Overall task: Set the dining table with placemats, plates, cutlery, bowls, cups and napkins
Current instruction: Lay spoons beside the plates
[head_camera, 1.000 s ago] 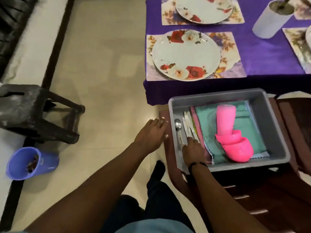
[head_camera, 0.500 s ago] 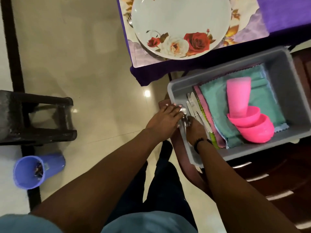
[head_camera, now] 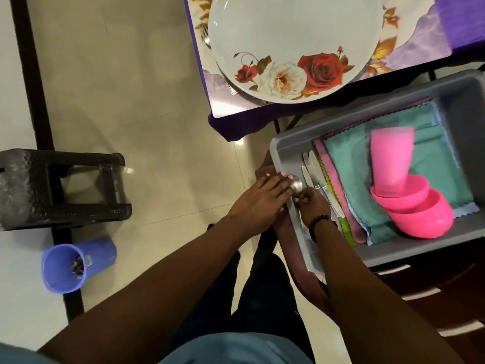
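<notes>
A grey bin [head_camera: 288,143] sits on a dark wooden chair below the table's edge. Inside it lie a spoon [head_camera: 298,184], several knives [head_camera: 313,170], folded teal and pink napkins [head_camera: 351,169], a pink cup [head_camera: 391,156] on its side and two nested pink bowls [head_camera: 420,214]. My left hand [head_camera: 258,200] rests across the bin's left rim, its straight fingers touching the spoon's bowl. Inside the bin, my right hand [head_camera: 313,203] curls its fingers round the spoon's handle. A rose-patterned plate [head_camera: 294,43] sits on a floral placemat [head_camera: 223,101] on the purple-clothed table; a fork [head_camera: 206,39] peeks out at the plate's left.
A black plastic stool [head_camera: 60,185] stands on the tiled floor at the left. In front of it a purple cup [head_camera: 76,264] lies on the floor. The wooden chair [head_camera: 433,292] under the bin fills the lower right.
My left hand has moved right from beside the bin onto its rim and the spoon. My right hand shifted from the knives to the spoon's handle. The view has moved closer.
</notes>
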{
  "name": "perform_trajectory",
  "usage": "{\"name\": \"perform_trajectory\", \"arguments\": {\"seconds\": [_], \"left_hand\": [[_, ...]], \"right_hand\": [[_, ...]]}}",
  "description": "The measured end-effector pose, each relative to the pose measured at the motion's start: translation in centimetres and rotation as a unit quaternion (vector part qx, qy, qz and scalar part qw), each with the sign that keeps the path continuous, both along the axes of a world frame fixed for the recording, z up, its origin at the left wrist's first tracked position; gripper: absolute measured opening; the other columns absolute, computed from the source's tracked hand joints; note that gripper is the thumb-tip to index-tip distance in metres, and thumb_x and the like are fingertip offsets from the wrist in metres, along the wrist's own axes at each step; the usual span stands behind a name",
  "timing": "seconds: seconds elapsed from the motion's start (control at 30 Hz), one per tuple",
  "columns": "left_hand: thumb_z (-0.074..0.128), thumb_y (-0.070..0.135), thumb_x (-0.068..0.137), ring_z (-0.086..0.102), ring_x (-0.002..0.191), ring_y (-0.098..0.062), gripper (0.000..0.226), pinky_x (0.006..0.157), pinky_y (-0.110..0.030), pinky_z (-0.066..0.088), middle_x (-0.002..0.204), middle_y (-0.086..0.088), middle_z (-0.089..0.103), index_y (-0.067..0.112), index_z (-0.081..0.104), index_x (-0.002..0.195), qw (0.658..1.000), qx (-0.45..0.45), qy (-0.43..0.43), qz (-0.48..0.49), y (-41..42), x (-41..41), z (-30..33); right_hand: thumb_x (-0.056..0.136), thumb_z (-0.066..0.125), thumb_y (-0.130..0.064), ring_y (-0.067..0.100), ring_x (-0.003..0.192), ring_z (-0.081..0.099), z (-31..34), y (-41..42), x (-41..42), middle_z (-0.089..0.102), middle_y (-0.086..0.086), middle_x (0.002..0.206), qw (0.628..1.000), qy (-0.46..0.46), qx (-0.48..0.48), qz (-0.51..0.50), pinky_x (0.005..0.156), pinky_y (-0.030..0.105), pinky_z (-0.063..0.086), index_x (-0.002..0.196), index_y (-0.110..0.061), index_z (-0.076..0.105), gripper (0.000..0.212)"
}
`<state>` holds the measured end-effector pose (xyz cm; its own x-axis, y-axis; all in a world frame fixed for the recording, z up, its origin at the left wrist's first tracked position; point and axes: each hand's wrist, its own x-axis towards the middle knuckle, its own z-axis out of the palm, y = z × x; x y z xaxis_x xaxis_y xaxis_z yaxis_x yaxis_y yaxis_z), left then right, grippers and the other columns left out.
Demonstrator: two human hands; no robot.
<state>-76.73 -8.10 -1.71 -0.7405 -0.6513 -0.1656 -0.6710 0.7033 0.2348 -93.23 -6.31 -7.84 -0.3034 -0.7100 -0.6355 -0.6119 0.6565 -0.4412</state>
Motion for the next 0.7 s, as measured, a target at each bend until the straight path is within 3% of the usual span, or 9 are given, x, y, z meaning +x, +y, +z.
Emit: {"name": "perform_trajectory", "arguments": {"seconds": [0.17,0.27,0.4,0.47,0.53,0.63,0.67,0.7], "left_hand": [[0.061,0.023,0.093,0.037,0.142,-0.030,0.051,0.113,-0.045,0.032,0.151,-0.014,0.043,0.008,0.049,0.141,1.000,0.006,0.005,0.013,-0.1,-0.2,0.0],[0.056,0.023,0.096,0.034,0.143,-0.028,0.049,0.114,-0.044,0.029,0.153,-0.013,0.040,0.008,0.048,0.143,0.999,0.026,0.014,0.019,-0.5,-0.3,0.3],[0.059,0.019,0.094,0.045,0.135,-0.031,0.045,0.110,-0.043,0.037,0.148,-0.016,0.047,0.006,0.054,0.137,0.997,0.017,0.047,0.056,-1.5,0.1,1.1],[0.055,0.020,0.096,0.048,0.132,-0.031,0.044,0.108,-0.041,0.040,0.146,-0.016,0.049,0.005,0.054,0.137,0.993,0.014,0.065,0.096,-2.3,0.4,1.7],[0.047,0.026,0.097,0.053,0.126,-0.031,0.044,0.104,-0.039,0.043,0.140,-0.015,0.055,0.005,0.056,0.135,0.984,0.021,0.104,0.146,-3.0,0.7,2.8],[0.039,0.038,0.100,0.060,0.110,-0.027,0.044,0.094,-0.038,0.049,0.124,-0.009,0.066,0.009,0.061,0.126,0.925,0.141,0.209,0.285,-3.8,0.8,5.6],[0.038,0.045,0.102,0.062,0.108,-0.024,0.045,0.093,-0.038,0.050,0.120,-0.007,0.068,0.013,0.063,0.123,0.878,0.228,0.243,0.343,-4.3,1.0,6.6],[0.039,0.053,0.101,0.063,0.107,-0.021,0.046,0.095,-0.038,0.050,0.119,-0.005,0.068,0.019,0.064,0.119,0.812,0.333,0.275,0.393,-4.8,1.0,7.8]], "right_hand": [[0.089,0.056,-0.016,0.034,0.089,0.061,-0.1,1.0,-0.2,0.063,0.021,0.109,1.000,-0.009,0.011,0.000,0.068,0.028,0.035,0.087,-0.022,0.054,0.006],[0.089,0.055,-0.010,0.032,0.083,0.057,0.3,1.6,-0.3,0.062,0.014,0.091,1.000,-0.016,-0.005,-0.006,0.066,0.030,0.035,0.091,-0.018,0.054,0.008],[0.089,0.046,-0.003,0.028,0.078,0.057,1.7,1.8,-0.1,0.060,0.004,0.081,0.990,-0.074,-0.038,-0.110,0.068,0.035,0.048,0.096,-0.022,0.056,0.023],[0.088,0.044,0.004,0.024,0.074,0.054,3.3,1.4,0.1,0.055,0.000,0.075,0.979,-0.120,-0.071,-0.152,0.060,0.025,0.048,0.089,-0.025,0.052,0.030],[0.088,0.047,0.003,0.019,0.066,0.052,5.4,0.7,0.5,0.053,0.001,0.070,0.970,-0.134,-0.112,-0.167,0.057,0.024,0.044,0.076,-0.023,0.045,0.029],[0.090,0.051,-0.002,0.015,0.062,0.051,8.9,-0.4,1.6,0.053,0.007,0.072,0.952,-0.182,-0.169,-0.178,0.058,0.024,0.044,0.078,-0.010,0.044,0.016],[0.090,0.052,-0.004,0.016,0.065,0.053,10.1,-0.9,2.2,0.054,0.011,0.074,0.945,-0.204,-0.186,-0.175,0.061,0.028,0.046,0.082,-0.004,0.046,0.010],[0.090,0.054,-0.008,0.020,0.067,0.055,11.3,-1.4,2.7,0.056,0.016,0.076,0.941,-0.217,-0.197,-0.166,0.065,0.034,0.049,0.086,-0.002,0.049,0.009]]}}
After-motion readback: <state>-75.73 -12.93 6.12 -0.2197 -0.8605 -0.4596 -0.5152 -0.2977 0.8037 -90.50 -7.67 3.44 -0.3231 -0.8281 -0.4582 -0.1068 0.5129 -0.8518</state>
